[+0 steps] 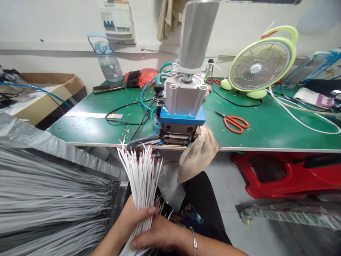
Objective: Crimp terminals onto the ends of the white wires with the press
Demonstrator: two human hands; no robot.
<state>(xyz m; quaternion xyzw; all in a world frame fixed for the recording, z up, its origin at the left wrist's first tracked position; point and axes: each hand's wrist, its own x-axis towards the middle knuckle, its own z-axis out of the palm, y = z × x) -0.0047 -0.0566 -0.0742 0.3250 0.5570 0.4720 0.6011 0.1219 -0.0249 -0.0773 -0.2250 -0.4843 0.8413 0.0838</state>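
Note:
A thick bundle of white wires (142, 177) with reddish tips stands nearly upright over my lap, just in front of the table edge. My left hand (135, 215) is wrapped round the bundle from the left side. Lower down, my right hand (157, 231) grips the same wires from the right, its thumb lying across them. Behind the wire tips sits a pneumatic press (183, 96) with a blue plate and a tall silver cylinder. A beige cloth bag (198, 154) hangs at the press's front right.
On the green table (106, 133) lie orange-handled scissors (234, 123), a steel ruler (93, 115) and a phone (108, 88). A water bottle (109, 64) and a green fan (262, 65) stand behind. Many more wires (53, 199) hang at left; a red stool (293, 174) is at right.

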